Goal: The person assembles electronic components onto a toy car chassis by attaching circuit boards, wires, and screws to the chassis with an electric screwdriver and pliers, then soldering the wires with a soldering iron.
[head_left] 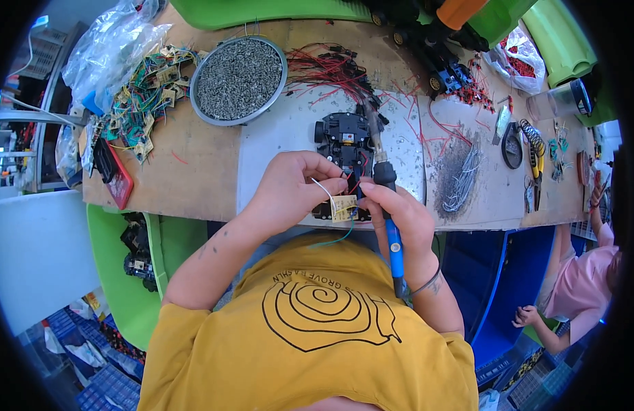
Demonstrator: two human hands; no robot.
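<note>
A black toy car chassis (pixel 346 130) lies on the white work sheet in front of me, its lower part hidden by my hands. Over its near end sits a small tan circuit board (pixel 344 208) with white and green wires. My left hand (pixel 296 185) is closed in a pinch on a thin wire beside the board. Within my right hand (pixel 405 216) rests a blue soldering iron (pixel 395 250), its metal end pointing away from me. The thumb and forefinger of that hand also meet at the wires near the board; exactly what they pinch is hidden.
A round metal tray (pixel 196 96) full of small metal parts stands at the far left, beside piled wired boards (pixel 142 103). Red wires (pixel 331 72) lie behind the chassis, grey wires (pixel 461 185) to the right. Yellow-handled pliers (pixel 536 159) lie farther right. Another person (pixel 581 288) sits at right.
</note>
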